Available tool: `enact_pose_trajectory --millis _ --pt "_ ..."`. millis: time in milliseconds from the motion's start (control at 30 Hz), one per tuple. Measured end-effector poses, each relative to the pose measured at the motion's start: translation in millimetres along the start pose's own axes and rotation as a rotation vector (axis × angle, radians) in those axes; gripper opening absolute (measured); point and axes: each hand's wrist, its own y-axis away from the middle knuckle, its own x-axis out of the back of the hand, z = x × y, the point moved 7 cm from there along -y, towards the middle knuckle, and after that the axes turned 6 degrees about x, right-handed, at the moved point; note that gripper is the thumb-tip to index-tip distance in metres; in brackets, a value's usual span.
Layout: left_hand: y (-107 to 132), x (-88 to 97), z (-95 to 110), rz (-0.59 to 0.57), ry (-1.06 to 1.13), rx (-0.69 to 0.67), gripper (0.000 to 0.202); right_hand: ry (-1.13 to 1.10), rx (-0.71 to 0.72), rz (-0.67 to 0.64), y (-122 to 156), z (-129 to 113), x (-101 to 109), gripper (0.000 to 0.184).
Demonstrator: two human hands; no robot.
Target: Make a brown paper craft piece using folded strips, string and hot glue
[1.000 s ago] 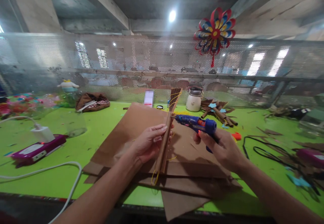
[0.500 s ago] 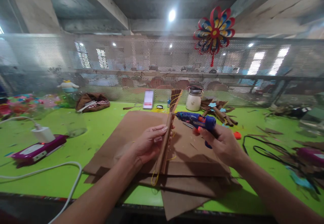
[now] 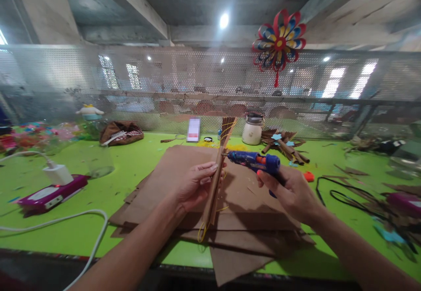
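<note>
My left hand [image 3: 194,188] is closed around a long brown rolled-paper stick [image 3: 213,190] with a fringed upper end. Yellow string [image 3: 201,233] winds about the fringe and hangs in a loop at the lower end. In my right hand [image 3: 291,190] is a blue hot glue gun [image 3: 255,161], its nozzle pointing left at the stick just above my left fingers. Whether the tip touches the paper I cannot tell. Beneath both hands lies a stack of brown paper sheets [image 3: 177,159].
A phone [image 3: 194,130] stands upright behind the paper, with a white jar [image 3: 252,129] to its right. Rolled brown paper pieces [image 3: 289,148] lie at the back right. A purple power strip [image 3: 52,196] with a white charger sits left. A black cable [image 3: 342,194] curls at right.
The glue gun's nozzle has moved slightly down along the stick, and the gun has tilted a little. My left hand keeps its hold on the stick.
</note>
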Motion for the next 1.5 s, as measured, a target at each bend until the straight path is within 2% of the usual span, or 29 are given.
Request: enact_pose_trajectory --millis 367,733,1133,1300,1500 --pt "1 -2.5 -4 0.014 -0.026 0.032 0.024 0.022 -0.05 0.083 -1 7 4 0.031" --pt "2 -6.2 -3 -0.012 -0.018 0.01 0.025 0.026 -0.059 0.105 2 9 5 0.029" --pt "2 -0.6 1 0.021 -0.011 -0.01 0.025 0.05 0.023 0.013 2 -2 0 0.028" --pt "1 2.0 4 0.048 -0.01 -0.038 0.023 0.066 0.05 -0.009 3 -5 0 0.022" --pt "0 1.5 5 0.03 -0.009 -0.066 0.017 0.043 0.039 -0.049 4 -5 -3 0.028"
